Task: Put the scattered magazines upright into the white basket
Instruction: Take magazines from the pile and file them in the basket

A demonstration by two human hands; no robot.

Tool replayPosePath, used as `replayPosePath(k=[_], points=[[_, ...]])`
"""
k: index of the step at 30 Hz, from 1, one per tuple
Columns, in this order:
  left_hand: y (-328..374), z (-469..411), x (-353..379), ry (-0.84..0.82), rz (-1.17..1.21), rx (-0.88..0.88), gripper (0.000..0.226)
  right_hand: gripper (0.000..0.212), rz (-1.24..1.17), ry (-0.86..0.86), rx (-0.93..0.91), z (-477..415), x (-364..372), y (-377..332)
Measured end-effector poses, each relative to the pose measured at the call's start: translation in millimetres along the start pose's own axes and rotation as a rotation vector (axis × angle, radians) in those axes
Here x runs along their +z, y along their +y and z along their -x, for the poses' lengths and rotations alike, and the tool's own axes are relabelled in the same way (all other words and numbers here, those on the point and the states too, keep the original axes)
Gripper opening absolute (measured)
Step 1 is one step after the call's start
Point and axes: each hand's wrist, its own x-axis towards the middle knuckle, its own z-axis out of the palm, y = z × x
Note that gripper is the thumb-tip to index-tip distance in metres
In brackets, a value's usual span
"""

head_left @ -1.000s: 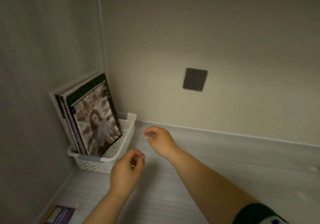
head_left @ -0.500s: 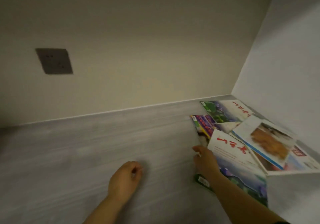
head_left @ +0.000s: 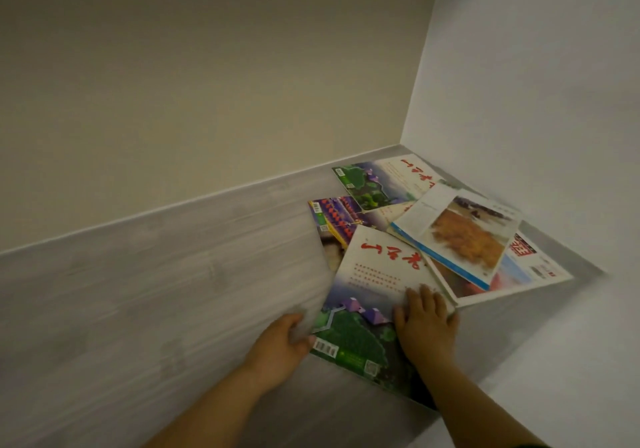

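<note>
So the pile of magazines sits in the right back corner of the counter (head_left: 173, 291), fanned out and overlapping, and the nearest magazine (head_left: 374, 295) is the one both hands are on. Its long axis runs from the front edge of the counter back toward the wall, tilted a bit to the right. The left hand (head_left: 280, 347) is at its left long edge, fingers curled around that edge and seemingly lifting it, though it's blurry there so I can't swear the fingers are properly under it. The right hand (head_left: 424, 326) lies flat and spread on the cover near the right edge, pressing, not gripping. The open one with the orange photo (head_left: 460, 236) overlaps its far right corner, so it needs sliding out leftward. The basket isn't in view.
</note>
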Motion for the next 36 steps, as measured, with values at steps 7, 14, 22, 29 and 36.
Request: replayPosePath(k=[7,14,22,29,36], points=[[18.6,-19.0,20.8,-0.024,0.028,-0.052,0.033,0.058,-0.003,-0.015,-0.038,-4.3,5.4,6.2],[30.5,-23.3,30.5,-0.063,0.089,-0.061,0.030,0.056,-0.012,-0.021,-0.065,-2.8,2.8,8.1],[27.6,1.1,8.0,0.226,0.378,0.059,0.023,0.061,-0.371,-0.007,0.048,0.9,-11.2,-13.7],[-0.4,33.8,-70.2,0.523,0.558,0.158,0.036,0.052,-1.223,-0.273,0.289,-11.0,-51.7,-96.1],[-58.5,90.6,-163.2,0.658,0.602,0.203,0.036,0.033,-1.346,-0.359,-0.163,20.5,-92.1,-222.1]])
